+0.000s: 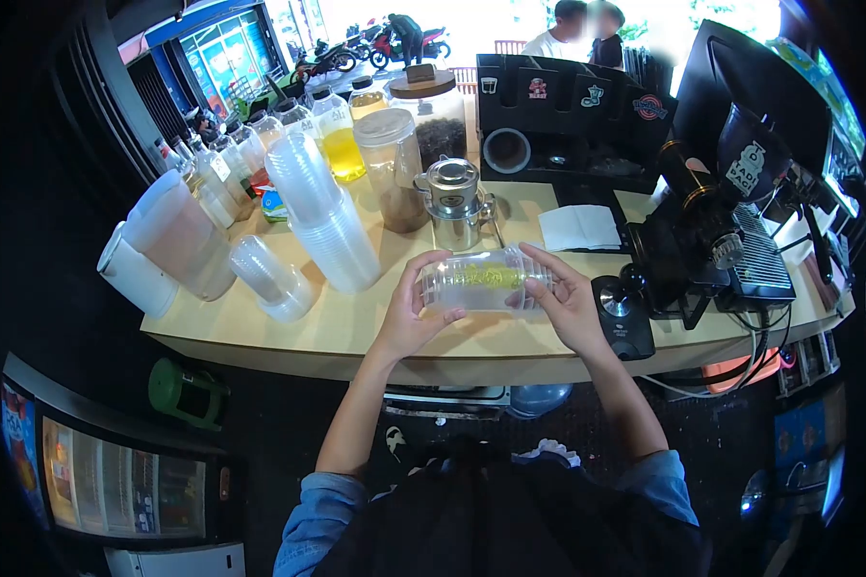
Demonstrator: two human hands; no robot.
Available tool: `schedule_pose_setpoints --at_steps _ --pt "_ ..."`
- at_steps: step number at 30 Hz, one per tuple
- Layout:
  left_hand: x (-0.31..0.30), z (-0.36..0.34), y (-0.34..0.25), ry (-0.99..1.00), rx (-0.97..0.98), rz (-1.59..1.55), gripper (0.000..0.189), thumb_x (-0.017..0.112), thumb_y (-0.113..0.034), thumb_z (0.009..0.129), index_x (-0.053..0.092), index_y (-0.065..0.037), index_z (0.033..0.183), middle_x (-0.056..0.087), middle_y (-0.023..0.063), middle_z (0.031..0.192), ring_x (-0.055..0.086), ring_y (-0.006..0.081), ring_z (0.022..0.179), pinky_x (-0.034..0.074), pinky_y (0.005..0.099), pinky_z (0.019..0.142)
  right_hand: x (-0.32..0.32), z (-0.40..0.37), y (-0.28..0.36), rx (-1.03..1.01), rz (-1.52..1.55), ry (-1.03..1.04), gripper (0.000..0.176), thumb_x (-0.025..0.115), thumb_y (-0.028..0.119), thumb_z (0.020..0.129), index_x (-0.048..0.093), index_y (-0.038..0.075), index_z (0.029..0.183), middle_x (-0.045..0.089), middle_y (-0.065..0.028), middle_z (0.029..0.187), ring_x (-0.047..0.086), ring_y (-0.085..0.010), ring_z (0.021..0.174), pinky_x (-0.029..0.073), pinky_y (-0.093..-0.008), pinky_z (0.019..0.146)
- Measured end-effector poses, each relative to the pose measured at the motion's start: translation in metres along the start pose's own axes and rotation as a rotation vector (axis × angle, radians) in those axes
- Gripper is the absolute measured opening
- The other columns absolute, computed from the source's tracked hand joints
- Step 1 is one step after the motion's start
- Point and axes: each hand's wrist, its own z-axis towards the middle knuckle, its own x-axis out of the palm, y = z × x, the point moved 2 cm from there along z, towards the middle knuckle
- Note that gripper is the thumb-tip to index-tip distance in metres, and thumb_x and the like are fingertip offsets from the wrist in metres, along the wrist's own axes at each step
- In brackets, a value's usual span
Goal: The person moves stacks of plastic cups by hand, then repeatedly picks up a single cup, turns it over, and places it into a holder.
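A clear plastic cup [486, 279] with yellow-green print lies sideways between my two hands above the counter. My left hand [421, 306] grips its left end, and my right hand [563, 300] grips the other end. Behind the cup stands a metal drip coffee pot [455, 202]. To the left rise tall stacks of clear cups [332, 236], with a shorter group of clear cups [271, 279] beside them. A white napkin [579, 228] lies behind my right hand.
Jars and bottles [342, 144] line the back left, near two pitchers [178, 236]. A coffee grinder and espresso machine [731, 221] occupy the right, beside a black scale-like device [623, 322]. Cables hang off the counter's front edge [510, 370]. Two people sit beyond the black rack [577, 106].
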Motion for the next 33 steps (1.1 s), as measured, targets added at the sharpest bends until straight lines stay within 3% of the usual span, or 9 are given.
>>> schedule_pose_setpoints --at_steps 10,13,15,18,23,25,26,28,33 --pt "0.011 -0.001 0.001 0.008 -0.033 0.056 0.078 0.074 -0.008 0.075 0.027 -0.007 0.137 0.039 0.0118 0.133 0.043 0.0226 0.122 0.04 0.0356 0.1 0.004 -0.006 -0.002 -0.068 -0.089 0.015 0.047 0.049 0.002 0.092 0.036 0.001 0.137 0.056 -0.0147 0.118 0.063 -0.0174 0.088 0.051 -0.0292 0.082" --pt "0.018 -0.001 0.005 -0.049 0.052 0.173 0.079 0.073 -0.013 0.077 0.024 -0.006 0.138 0.038 0.0133 0.134 0.041 0.0234 0.123 0.038 0.0358 0.101 0.01 -0.005 -0.001 -0.09 -0.119 0.013 0.051 0.046 0.002 0.093 0.028 0.002 0.141 0.051 -0.0157 0.121 0.06 -0.0177 0.093 0.05 -0.0284 0.082" --pt "0.02 0.002 0.002 -0.131 0.065 0.169 0.077 0.072 -0.015 0.079 0.023 -0.005 0.138 0.038 0.0137 0.132 0.041 0.0236 0.123 0.037 0.0357 0.101 0.017 -0.005 -0.001 -0.12 -0.111 0.046 0.062 0.046 0.006 0.094 0.01 0.004 0.145 0.045 -0.0183 0.126 0.053 -0.021 0.108 0.045 -0.0308 0.09" --pt "0.025 0.007 0.001 -0.284 0.099 0.117 0.074 0.07 -0.02 0.081 0.023 -0.003 0.135 0.038 0.0137 0.128 0.041 0.0234 0.121 0.037 0.0356 0.1 0.022 -0.001 -0.002 -0.157 -0.081 -0.037 0.074 0.048 0.01 0.094 -0.005 0.004 0.145 0.036 -0.0207 0.133 0.042 -0.0244 0.12 0.037 -0.0344 0.099" --pt "0.02 0.016 0.004 -0.338 0.109 0.096 0.067 0.065 -0.024 0.085 0.024 -0.003 0.133 0.039 0.0139 0.126 0.04 0.0218 0.119 0.031 0.0345 0.103 0.03 -0.001 -0.01 -0.229 -0.231 -0.052 0.08 0.048 0.009 0.093 -0.013 0.004 0.143 0.025 -0.023 0.138 0.034 -0.0278 0.126 0.031 -0.0386 0.103" --pt "0.017 0.018 0.007 -0.483 0.068 0.042 0.067 0.069 -0.024 0.083 0.026 -0.002 0.128 0.041 0.0115 0.12 0.045 0.0193 0.112 0.042 0.0306 0.091 0.035 -0.002 -0.013 -0.248 -0.239 -0.045 0.079 0.048 0.008 0.093 -0.013 0.004 0.143 0.024 -0.0234 0.139 0.033 -0.0288 0.127 0.03 -0.0396 0.104" --pt "0.019 0.019 0.008 -0.482 0.071 0.041 0.067 0.069 -0.024 0.083 0.026 -0.002 0.128 0.041 0.0115 0.12 0.045 0.0193 0.112 0.042 0.0306 0.091 0.036 0.0 -0.016 -0.247 -0.223 -0.036 0.079 0.047 0.006 0.092 -0.013 0.004 0.143 0.022 -0.0237 0.14 0.032 -0.0294 0.128 0.029 -0.0398 0.105" --pt "0.025 0.026 0.009 -0.612 -0.2 -0.387 0.063 0.069 -0.026 0.083 0.028 -0.004 0.126 0.045 0.0101 0.118 0.049 0.0163 0.107 0.047 0.027 0.083 0.035 0.002 -0.016 -0.26 -0.212 -0.028 0.078 0.046 0.005 0.092 -0.013 0.004 0.143 0.021 -0.0239 0.14 0.032 -0.0299 0.129 0.028 -0.04 0.105" --pt "0.028 0.043 -0.003 -0.506 -0.277 -0.292 0.055 0.065 -0.028 0.086 0.032 -0.007 0.124 0.048 0.0091 0.116 0.055 0.0149 0.1 0.051 0.0285 0.073 0.023 0.004 -0.01 -0.327 -0.34 -0.055 0.08 0.046 0.002 0.09 -0.015 0.002 0.142 0.019 -0.0247 0.141 0.03 -0.0324 0.13 0.024 -0.0416 0.107"
